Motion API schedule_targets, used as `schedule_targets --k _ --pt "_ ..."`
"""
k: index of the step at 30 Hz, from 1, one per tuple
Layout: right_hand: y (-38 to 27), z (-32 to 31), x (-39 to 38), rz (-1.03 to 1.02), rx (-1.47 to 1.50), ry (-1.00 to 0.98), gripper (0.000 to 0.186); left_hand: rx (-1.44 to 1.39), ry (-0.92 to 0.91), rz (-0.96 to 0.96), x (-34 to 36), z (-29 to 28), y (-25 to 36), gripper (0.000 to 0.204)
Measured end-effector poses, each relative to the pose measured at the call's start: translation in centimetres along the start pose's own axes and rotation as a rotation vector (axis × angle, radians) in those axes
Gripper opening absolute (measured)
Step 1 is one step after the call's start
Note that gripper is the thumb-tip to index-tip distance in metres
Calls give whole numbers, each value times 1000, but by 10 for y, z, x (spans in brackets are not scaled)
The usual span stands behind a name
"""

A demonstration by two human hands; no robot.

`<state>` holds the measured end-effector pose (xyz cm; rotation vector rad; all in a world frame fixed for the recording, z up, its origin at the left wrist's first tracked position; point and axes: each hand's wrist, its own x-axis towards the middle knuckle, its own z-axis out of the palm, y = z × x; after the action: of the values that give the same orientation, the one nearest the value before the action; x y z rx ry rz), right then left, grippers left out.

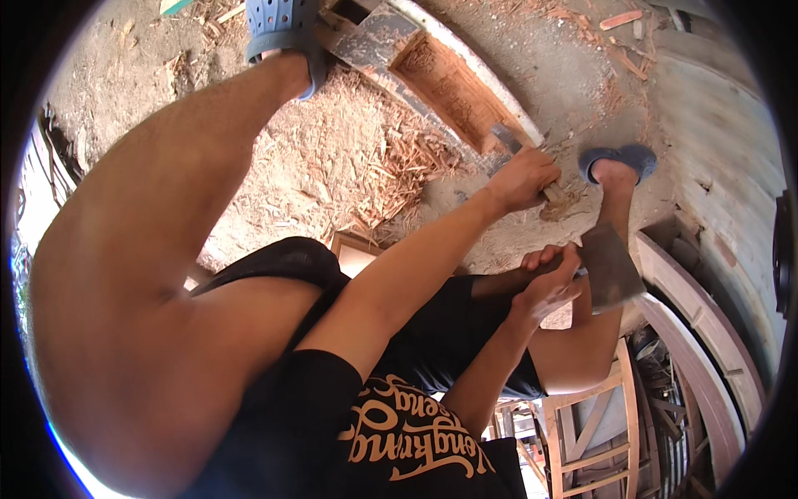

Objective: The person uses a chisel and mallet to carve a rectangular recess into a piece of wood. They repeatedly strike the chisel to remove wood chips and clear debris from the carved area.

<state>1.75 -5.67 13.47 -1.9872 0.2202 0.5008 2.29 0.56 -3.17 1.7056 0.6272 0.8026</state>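
My left hand point(522, 176) is closed around the wooden handle of a hammer, its grey metal head point(504, 138) over the end of a weathered wooden piece point(424, 50) with a hollowed, shavings-strewn recess point(453, 83). Lower down, my right hand point(547, 287) grips a tool with a broad, rectangular dark metal blade point(613, 270); the blade stands out to the right of my fingers, and part of its handle is hidden. Both forearms reach up from my body, between my bare legs.
Wood shavings point(391, 166) cover the dirt floor point(150, 75). Blue clogs point(274, 33) are on my feet. At right are a pale corrugated panel point(715, 141) and long curved boards point(698, 308); below them stands a wooden frame point(592, 449) among stacked wood.
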Motion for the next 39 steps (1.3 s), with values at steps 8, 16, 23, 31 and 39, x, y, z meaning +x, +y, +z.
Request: schedule_targets --k 8,16,23,31,39 --pt "5 -17 -5 84 29 31 22 50 -102 7 -14 3 1 17" --pt "17 -25 -1 257 -40 33 21 102 -130 53 -22 7 -1 15" --pt "11 -12 9 286 -168 -78 21 114 -114 39 -6 9 -7 15" --pt "29 -16 16 313 -104 -112 16 108 -148 47 -10 7 -7 13" --pt "42 -16 6 205 -71 -62 22 135 -163 56 -10 1 -3 10"
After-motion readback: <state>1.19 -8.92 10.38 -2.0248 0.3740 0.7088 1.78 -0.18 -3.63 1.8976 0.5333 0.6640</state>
